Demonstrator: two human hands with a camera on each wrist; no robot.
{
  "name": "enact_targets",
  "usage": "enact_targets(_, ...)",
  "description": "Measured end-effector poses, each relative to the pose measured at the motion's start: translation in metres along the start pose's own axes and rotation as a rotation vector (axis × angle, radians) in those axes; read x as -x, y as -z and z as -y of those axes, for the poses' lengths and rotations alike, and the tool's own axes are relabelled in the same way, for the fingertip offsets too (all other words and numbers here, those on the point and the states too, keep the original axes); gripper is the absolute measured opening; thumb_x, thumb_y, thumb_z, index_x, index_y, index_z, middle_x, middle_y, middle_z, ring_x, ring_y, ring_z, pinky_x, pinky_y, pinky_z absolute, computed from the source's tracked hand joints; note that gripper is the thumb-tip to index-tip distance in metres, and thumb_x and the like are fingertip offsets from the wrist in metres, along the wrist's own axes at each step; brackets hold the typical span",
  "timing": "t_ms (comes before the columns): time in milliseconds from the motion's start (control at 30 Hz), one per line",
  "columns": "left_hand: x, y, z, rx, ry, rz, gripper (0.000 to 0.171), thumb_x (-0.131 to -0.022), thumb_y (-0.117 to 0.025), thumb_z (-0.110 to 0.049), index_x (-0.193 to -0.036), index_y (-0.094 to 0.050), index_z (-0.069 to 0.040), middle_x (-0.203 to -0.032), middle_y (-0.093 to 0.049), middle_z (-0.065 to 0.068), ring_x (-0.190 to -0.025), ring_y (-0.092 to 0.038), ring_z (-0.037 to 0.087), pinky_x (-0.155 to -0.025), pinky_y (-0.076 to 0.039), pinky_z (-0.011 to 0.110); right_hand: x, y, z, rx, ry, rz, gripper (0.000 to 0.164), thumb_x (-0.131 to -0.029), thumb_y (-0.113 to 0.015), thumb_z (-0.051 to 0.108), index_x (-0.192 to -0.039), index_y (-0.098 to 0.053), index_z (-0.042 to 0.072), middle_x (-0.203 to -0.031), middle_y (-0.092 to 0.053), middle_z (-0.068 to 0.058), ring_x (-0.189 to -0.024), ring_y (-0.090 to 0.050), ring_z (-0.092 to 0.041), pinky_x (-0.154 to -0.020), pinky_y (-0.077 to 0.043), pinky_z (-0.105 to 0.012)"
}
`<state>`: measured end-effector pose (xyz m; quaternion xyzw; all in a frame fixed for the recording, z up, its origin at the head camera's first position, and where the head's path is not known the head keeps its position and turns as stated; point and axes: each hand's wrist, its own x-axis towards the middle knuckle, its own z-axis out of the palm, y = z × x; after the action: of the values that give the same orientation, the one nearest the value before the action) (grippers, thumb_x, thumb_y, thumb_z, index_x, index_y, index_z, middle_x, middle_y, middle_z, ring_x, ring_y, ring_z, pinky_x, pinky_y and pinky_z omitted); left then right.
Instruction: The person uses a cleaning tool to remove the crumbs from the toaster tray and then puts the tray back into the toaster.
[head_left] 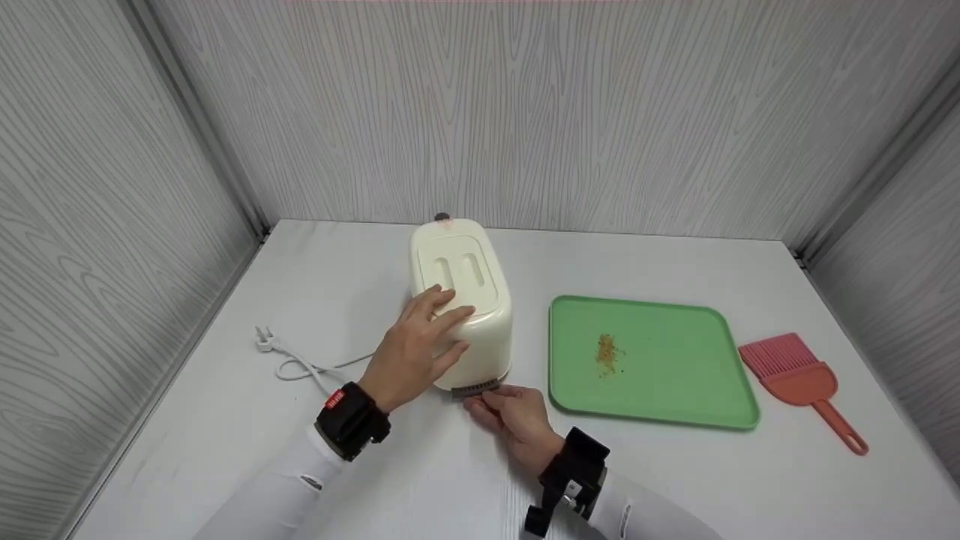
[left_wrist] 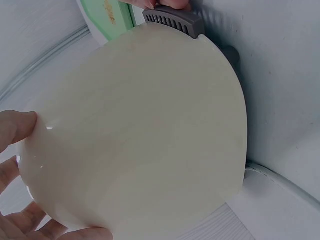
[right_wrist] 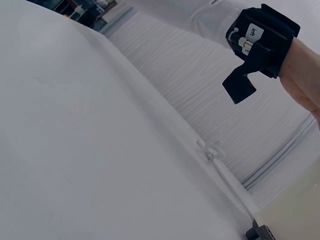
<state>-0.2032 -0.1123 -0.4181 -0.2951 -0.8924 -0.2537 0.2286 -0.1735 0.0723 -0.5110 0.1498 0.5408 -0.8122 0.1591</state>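
A cream toaster point(head_left: 491, 345) with a lid point(head_left: 480, 262) over its top stands upright on the table. My left hand point(head_left: 416, 349) rests on its near end with fingers spread; in the left wrist view the fingertips point(left_wrist: 22, 125) touch the rounded cream shell. A dark grey slotted crumb tray point(head_left: 475, 389) shows at the toaster's near base. Low in front, my right hand point(head_left: 517, 427) pinches that piece by its edge. The left wrist view shows the same slotted edge point(left_wrist: 175, 20) with fingertips at it. My right fingers are out of the right wrist view.
Right of the toaster lies a green tray point(head_left: 675, 360) with brown crumbs point(head_left: 607, 354) on it. Beyond it lie a pink brush point(head_left: 780, 356) and a red dustpan point(head_left: 806, 384). The toaster's white cord point(head_left: 300, 360) and plug point(head_left: 266, 341) lie to the left.
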Motion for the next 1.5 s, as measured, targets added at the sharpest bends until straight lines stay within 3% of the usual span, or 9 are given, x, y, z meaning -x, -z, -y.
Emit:
enact_targets(233, 0.001, 0.0, 0.0, 0.016, 0.01, 0.004, 0.041, -0.094, -0.081, -0.022, -0.132, -0.071, -0.014, -0.144, -0.062, 0.021, -0.142, -0.055, 0.042, -0.111, -0.057, 0.053, -0.004, -0.003, -0.003, 0.026, 0.03, -0.04, 0.023, -0.1, -0.06, -0.007, -0.118, -0.062, -0.021, -0.099, -0.079, -0.023, -0.081, -0.078, -0.011, -0.08, -0.066, -0.02)
enact_targets(567, 0.003, -0.001, 0.0, 0.012, 0.013, -0.006, 0.041, -0.093, -0.082, -0.021, -0.133, -0.071, -0.013, -0.144, -0.063, 0.02, -0.143, -0.054, 0.043, -0.114, -0.055, 0.055, -0.004, -0.007, -0.004, 0.021, 0.035, -0.058, 0.018, -0.1, -0.06, -0.008, -0.114, -0.061, -0.019, -0.087, -0.079, -0.012, -0.08, -0.077, -0.012, -0.081, -0.066, -0.021)
enact_targets(1000, 0.002, -0.002, 0.001, 0.026, 0.006, -0.018, 0.042, -0.093, -0.082, -0.021, -0.132, -0.071, -0.013, -0.143, -0.063, 0.021, -0.142, -0.054, 0.043, -0.112, -0.056, 0.054, -0.007, -0.007, -0.003, 0.004, 0.037, -0.047, 0.02, -0.1, -0.06, -0.007, -0.115, -0.062, -0.02, -0.093, -0.079, -0.017, -0.085, -0.079, -0.015, -0.083, -0.067, -0.022)
enact_targets(1300, 0.006, -0.006, 0.0, 0.064, 0.019, -0.027, 0.045, -0.094, -0.08, -0.02, -0.137, -0.068, -0.012, -0.147, -0.059, 0.021, -0.147, -0.049, 0.044, -0.115, -0.054, 0.055, -0.005, 0.005, 0.001, -0.008, 0.012, -0.009, 0.031, -0.1, -0.061, -0.004, -0.126, -0.061, -0.021, -0.087, -0.079, -0.009, -0.083, -0.077, -0.012, -0.08, -0.066, -0.02)
enact_targets(1500, 0.012, -0.007, 0.0, 0.093, 0.033, -0.02, 0.059, -0.095, -0.08, -0.019, -0.147, -0.058, -0.006, -0.157, -0.051, 0.024, -0.155, -0.039, 0.044, -0.118, -0.051, 0.055, 0.002, 0.021, 0.015, 0.044, 0.009, 0.02, 0.038, -0.101, -0.065, 0.003, -0.132, -0.058, -0.016, -0.096, -0.081, -0.01, -0.088, -0.079, -0.013, -0.081, -0.067, -0.023)
